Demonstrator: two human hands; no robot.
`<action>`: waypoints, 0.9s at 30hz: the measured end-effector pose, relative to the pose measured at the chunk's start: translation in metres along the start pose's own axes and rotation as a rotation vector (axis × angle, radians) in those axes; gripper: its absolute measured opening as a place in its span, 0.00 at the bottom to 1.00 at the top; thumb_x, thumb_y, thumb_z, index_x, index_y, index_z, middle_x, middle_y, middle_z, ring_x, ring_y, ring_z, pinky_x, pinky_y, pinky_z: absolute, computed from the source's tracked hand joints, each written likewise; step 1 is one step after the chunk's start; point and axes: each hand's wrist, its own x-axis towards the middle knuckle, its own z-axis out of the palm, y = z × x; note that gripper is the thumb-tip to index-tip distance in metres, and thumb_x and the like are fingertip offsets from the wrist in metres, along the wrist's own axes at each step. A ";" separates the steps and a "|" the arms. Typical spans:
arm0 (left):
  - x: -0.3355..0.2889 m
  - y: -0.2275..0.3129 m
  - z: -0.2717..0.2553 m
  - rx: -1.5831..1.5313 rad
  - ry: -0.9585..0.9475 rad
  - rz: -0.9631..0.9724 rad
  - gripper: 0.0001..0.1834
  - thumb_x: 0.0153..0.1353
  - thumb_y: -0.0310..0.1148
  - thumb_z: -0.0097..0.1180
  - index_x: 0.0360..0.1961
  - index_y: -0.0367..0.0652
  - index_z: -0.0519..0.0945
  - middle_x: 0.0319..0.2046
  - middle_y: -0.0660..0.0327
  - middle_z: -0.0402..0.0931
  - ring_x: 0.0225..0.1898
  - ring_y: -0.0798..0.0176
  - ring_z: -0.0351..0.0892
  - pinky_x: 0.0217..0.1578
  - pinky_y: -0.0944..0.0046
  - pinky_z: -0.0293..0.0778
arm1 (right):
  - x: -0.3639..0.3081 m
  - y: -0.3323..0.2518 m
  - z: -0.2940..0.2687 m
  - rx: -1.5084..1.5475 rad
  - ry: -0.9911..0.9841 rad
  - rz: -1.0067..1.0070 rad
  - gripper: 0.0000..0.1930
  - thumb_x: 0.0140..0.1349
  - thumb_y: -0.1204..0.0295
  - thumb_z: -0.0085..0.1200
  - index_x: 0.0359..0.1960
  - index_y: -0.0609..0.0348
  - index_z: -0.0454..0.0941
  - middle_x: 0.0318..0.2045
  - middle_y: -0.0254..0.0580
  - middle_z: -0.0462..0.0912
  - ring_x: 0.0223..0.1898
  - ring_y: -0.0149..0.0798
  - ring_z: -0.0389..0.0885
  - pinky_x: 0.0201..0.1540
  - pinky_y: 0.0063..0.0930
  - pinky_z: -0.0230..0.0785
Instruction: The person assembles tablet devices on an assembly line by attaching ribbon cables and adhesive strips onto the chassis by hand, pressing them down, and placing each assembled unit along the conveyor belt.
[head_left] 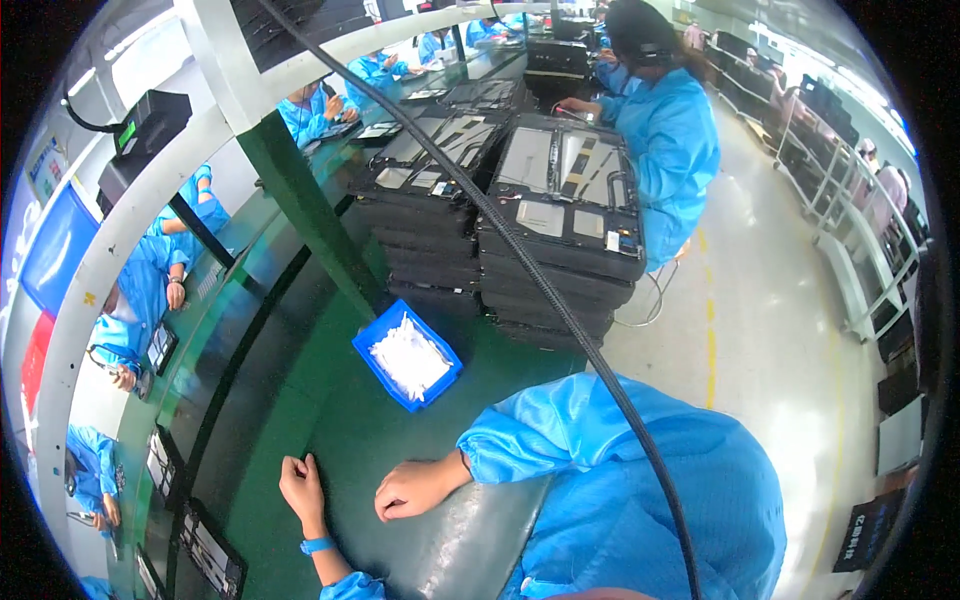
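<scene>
Green surface [325,415] bears stacks [555,285] far off, a bin [443,384] nearer — left hand [302,490] and right hand [415,490] are nearest, curled closed, seemingly empty.

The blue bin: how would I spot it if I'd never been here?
Start at the green table, then look past the right hand to the dark stacks. Just in front of them, by the foot of the green post, sits the blue bin. Unlike them, it is an open box heaped with white pieces.
</scene>
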 end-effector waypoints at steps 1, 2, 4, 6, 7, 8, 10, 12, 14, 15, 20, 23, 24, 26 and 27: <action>0.000 0.000 0.000 -0.009 -0.001 -0.013 0.19 0.58 0.27 0.60 0.20 0.38 0.61 0.15 0.58 0.58 0.18 0.63 0.55 0.21 0.60 0.58 | 0.000 -0.001 -0.001 0.006 -0.006 0.015 0.07 0.61 0.68 0.50 0.34 0.53 0.81 0.33 0.36 0.84 0.37 0.44 0.82 0.39 0.40 0.73; -0.001 0.001 0.000 -0.010 0.003 -0.007 0.19 0.58 0.27 0.60 0.20 0.38 0.61 0.15 0.58 0.58 0.18 0.63 0.55 0.21 0.60 0.58 | 0.000 -0.003 -0.001 0.000 -0.005 0.011 0.07 0.61 0.68 0.50 0.34 0.53 0.81 0.33 0.36 0.84 0.37 0.44 0.82 0.39 0.40 0.73; -0.002 0.002 -0.001 0.002 0.023 0.014 0.20 0.59 0.28 0.61 0.19 0.38 0.61 0.14 0.59 0.58 0.18 0.64 0.54 0.21 0.61 0.58 | 0.001 -0.007 -0.003 0.012 0.017 0.039 0.10 0.59 0.66 0.51 0.33 0.55 0.83 0.34 0.43 0.85 0.37 0.48 0.83 0.41 0.43 0.74; -0.004 0.004 -0.002 -0.008 0.036 0.012 0.20 0.59 0.29 0.60 0.19 0.38 0.60 0.14 0.59 0.57 0.18 0.64 0.53 0.21 0.61 0.58 | 0.001 -0.008 -0.002 0.000 0.022 0.031 0.10 0.59 0.65 0.51 0.34 0.54 0.83 0.35 0.42 0.86 0.37 0.49 0.83 0.41 0.43 0.74; -0.005 0.004 -0.003 -0.018 0.045 0.004 0.21 0.60 0.30 0.60 0.19 0.38 0.60 0.14 0.59 0.57 0.18 0.64 0.53 0.21 0.61 0.58 | 0.002 -0.007 -0.002 -0.008 0.025 0.027 0.10 0.59 0.65 0.51 0.34 0.54 0.83 0.35 0.42 0.86 0.37 0.49 0.83 0.41 0.43 0.74; -0.005 0.001 -0.002 -0.018 0.050 0.011 0.21 0.60 0.30 0.60 0.19 0.38 0.60 0.14 0.59 0.57 0.18 0.64 0.53 0.21 0.61 0.58 | 0.002 -0.006 0.000 -0.014 0.027 0.022 0.10 0.59 0.65 0.51 0.34 0.54 0.83 0.35 0.42 0.86 0.37 0.49 0.83 0.41 0.43 0.74; -0.007 -0.003 -0.003 -0.008 0.079 -0.011 0.23 0.62 0.31 0.59 0.17 0.39 0.59 0.14 0.60 0.57 0.18 0.64 0.52 0.20 0.61 0.56 | 0.003 -0.004 0.003 -0.037 0.043 0.039 0.10 0.59 0.64 0.51 0.34 0.52 0.83 0.35 0.42 0.86 0.37 0.49 0.83 0.40 0.44 0.74; -0.009 -0.004 -0.007 -0.007 0.093 -0.007 0.24 0.63 0.33 0.58 0.16 0.38 0.60 0.13 0.60 0.58 0.17 0.64 0.53 0.20 0.60 0.56 | 0.003 -0.002 0.004 -0.045 0.044 0.040 0.10 0.59 0.64 0.51 0.34 0.52 0.83 0.34 0.42 0.86 0.37 0.49 0.83 0.40 0.44 0.74; -0.010 -0.008 -0.007 -0.008 0.107 -0.004 0.25 0.64 0.35 0.57 0.14 0.38 0.61 0.13 0.61 0.59 0.17 0.65 0.54 0.20 0.59 0.56 | 0.003 0.000 0.004 -0.053 0.046 0.042 0.10 0.59 0.64 0.51 0.34 0.52 0.83 0.34 0.41 0.86 0.37 0.49 0.83 0.40 0.44 0.74; -0.011 -0.012 -0.005 -0.088 0.187 0.046 0.26 0.65 0.38 0.55 0.13 0.38 0.64 0.12 0.61 0.61 0.16 0.65 0.56 0.21 0.58 0.58 | 0.003 0.000 0.006 -0.037 0.049 0.027 0.10 0.59 0.64 0.51 0.34 0.52 0.83 0.34 0.42 0.86 0.37 0.49 0.83 0.40 0.44 0.73; -0.011 -0.013 -0.007 -0.206 0.264 -0.150 0.25 0.66 0.39 0.48 0.13 0.37 0.73 0.10 0.60 0.68 0.16 0.63 0.66 0.25 0.58 0.65 | 0.003 -0.008 0.003 0.000 0.048 0.021 0.10 0.58 0.65 0.52 0.33 0.55 0.83 0.33 0.43 0.85 0.37 0.48 0.83 0.41 0.43 0.73; -0.007 -0.019 -0.014 -0.133 0.369 -0.234 0.12 0.55 0.28 0.44 0.23 0.36 0.79 0.11 0.59 0.73 0.22 0.60 0.73 0.36 0.58 0.69 | 0.003 -0.014 0.004 -0.022 0.095 0.050 0.10 0.57 0.68 0.51 0.34 0.57 0.82 0.34 0.44 0.85 0.38 0.49 0.83 0.41 0.44 0.74; -0.005 -0.028 -0.015 -0.134 0.370 -0.238 0.12 0.55 0.28 0.44 0.23 0.36 0.79 0.11 0.59 0.73 0.22 0.60 0.73 0.36 0.58 0.69 | 0.008 -0.013 0.008 0.004 0.146 0.076 0.09 0.55 0.74 0.48 0.33 0.57 0.80 0.33 0.42 0.84 0.38 0.47 0.82 0.41 0.42 0.72; -0.008 -0.047 -0.012 -0.013 0.505 -0.049 0.12 0.57 0.30 0.44 0.27 0.38 0.80 0.10 0.61 0.73 0.29 0.61 0.74 0.42 0.57 0.67 | 0.013 -0.009 0.014 0.034 0.187 0.114 0.10 0.53 0.80 0.45 0.32 0.57 0.79 0.32 0.40 0.83 0.39 0.46 0.80 0.41 0.40 0.71; -0.012 -0.026 -0.019 -0.068 0.433 -0.064 0.12 0.58 0.31 0.44 0.29 0.38 0.79 0.17 0.60 0.78 0.33 0.61 0.74 0.45 0.56 0.65 | 0.018 -0.009 0.017 0.001 0.289 0.015 0.10 0.48 0.82 0.43 0.29 0.57 0.76 0.31 0.39 0.81 0.38 0.46 0.77 0.41 0.39 0.69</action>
